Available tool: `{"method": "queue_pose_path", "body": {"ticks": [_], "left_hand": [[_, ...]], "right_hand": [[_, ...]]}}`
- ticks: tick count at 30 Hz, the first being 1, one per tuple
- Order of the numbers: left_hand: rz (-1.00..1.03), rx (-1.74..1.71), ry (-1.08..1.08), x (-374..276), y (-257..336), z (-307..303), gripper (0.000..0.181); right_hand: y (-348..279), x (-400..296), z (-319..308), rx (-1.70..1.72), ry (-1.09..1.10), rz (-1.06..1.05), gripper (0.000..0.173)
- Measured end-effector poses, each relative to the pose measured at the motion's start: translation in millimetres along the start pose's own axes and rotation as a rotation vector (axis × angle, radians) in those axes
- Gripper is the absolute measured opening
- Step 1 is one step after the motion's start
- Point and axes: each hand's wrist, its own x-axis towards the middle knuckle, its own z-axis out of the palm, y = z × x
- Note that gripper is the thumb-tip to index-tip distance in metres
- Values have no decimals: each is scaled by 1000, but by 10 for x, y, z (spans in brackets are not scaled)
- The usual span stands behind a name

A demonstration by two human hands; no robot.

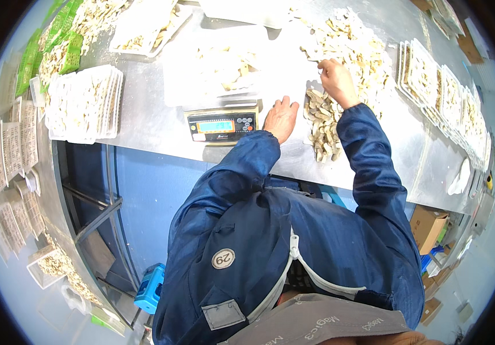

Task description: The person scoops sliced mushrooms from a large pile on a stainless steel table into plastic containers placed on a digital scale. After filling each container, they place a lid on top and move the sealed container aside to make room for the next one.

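Note:
My left hand (281, 118) rests palm down on the steel table, fingers a little apart, just right of a digital scale (222, 126) with a lit display. On the scale sits a white plastic tray (178, 82) holding some pale dried slices (234, 71), possibly mushroom; glare washes out part of it. My right hand (338, 82) reaches over the left edge of a large spread pile of pale dried slices (366, 51). Its fingertips are bent together, and whether they pinch a slice cannot be made out. Below that hand lies a smaller heap of darker, brownish slices (323, 125).
Stacked filled trays stand at the left (83, 103) and along the right (441, 95). Another tilted tray (144, 28) and green baskets (72, 51) sit at the far left. A white glove or cloth (460, 177) lies near the table's right front edge.

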Motion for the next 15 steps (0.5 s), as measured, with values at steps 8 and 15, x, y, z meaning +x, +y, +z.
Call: {"method": "queue_pose_path", "body": {"ticks": [8,15], "left_hand": [[-38,56,-21,25,118,13,25],[-94,13,-41,-80,84,16,21]], "right_hand": [[208,209,526,-285,-89,-79,29],[288,340,595,-395,-42,-249,20]]}}
